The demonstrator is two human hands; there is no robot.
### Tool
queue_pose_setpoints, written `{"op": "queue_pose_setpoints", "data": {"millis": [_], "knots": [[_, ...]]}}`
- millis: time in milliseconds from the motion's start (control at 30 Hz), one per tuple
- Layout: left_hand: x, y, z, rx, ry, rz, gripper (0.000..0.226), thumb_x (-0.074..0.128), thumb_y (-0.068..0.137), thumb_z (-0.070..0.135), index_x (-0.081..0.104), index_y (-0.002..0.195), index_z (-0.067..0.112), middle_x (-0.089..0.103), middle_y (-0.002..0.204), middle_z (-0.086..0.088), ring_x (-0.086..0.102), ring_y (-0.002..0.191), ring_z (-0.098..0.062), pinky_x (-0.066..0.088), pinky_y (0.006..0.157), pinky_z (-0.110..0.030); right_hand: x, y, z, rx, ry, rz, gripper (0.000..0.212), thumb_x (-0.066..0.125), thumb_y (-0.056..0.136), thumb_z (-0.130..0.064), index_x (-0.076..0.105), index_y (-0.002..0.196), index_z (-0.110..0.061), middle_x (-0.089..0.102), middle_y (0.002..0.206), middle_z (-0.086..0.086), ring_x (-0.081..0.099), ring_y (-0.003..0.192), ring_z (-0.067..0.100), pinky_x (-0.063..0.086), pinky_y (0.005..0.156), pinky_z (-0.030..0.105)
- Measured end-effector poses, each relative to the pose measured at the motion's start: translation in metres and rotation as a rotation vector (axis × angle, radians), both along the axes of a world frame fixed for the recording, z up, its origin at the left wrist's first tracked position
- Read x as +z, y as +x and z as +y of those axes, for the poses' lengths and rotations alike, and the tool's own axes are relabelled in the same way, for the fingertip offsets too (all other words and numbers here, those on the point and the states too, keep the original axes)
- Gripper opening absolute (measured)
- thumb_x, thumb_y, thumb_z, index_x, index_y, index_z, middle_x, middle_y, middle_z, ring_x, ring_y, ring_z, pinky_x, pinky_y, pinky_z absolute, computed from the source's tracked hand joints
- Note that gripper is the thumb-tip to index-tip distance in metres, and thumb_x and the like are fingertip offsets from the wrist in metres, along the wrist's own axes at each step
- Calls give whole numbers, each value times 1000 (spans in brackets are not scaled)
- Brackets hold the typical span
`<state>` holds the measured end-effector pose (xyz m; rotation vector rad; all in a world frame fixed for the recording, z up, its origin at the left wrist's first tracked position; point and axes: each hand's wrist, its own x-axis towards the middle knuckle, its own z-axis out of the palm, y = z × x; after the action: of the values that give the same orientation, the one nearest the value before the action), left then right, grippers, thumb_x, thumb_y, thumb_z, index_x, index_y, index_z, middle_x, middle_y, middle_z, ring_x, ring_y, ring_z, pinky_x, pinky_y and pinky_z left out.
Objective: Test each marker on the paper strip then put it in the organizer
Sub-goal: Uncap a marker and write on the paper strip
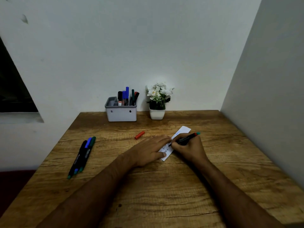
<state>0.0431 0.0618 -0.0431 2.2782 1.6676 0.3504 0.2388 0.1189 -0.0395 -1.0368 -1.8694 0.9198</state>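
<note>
I see a wooden table (164,186) pushed against a pale wall (148,46). At its far edge stands a small white pot (157,114) of white flowers (159,92), touching the wall. A dark opening (11,89) shows at my left.

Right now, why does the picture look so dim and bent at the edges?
Head view: the light is weak and flat, so the table looks dull; the wide lens bows the walls and table edges outward; fine detail is soft, so the scribbles on the paper strip under the left hand and the marker print are unreadable.
</note>
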Motion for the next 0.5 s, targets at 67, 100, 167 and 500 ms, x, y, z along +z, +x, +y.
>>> {"op": "queue_pose_setpoints", "data": {"millis": [67,100,167,500], "knots": [[1,1,0,-5,2,-2,62,43,102,41,17,158,32,15,165,11,14,150,-8,13,116,-29,0,-1,1,-32,11,-1,12,77,78,-6,75,72,-15,76,72,-5,71,69,2,52,60,14],[1,0,-1,-5,2,-5,62,43,102,41,17,158,32,16,165,11,14,150,-8,13,117,-31,0,-1,1,-40,14,1,14,77,78,-6,74,69,-16,75,70,-5,70,66,2,51,57,15],[1,0,-1,0,-2,-6,63,42,101,42,17,158,32,15,165,12,14,150,-7,13,119,-33,0,0,0,-27,8,7,14,75,78,-5,72,68,-15,74,69,-4,69,64,2,50,55,15],[6,3,-4,-5,3,-11,61,45,103,38,18,158,30,15,165,10,13,150,-7,9,116,-25,-1,-1,4,-59,-14,-10,9,76,80,-7,77,76,-15,77,76,-4,72,72,3,54,62,15]]}}
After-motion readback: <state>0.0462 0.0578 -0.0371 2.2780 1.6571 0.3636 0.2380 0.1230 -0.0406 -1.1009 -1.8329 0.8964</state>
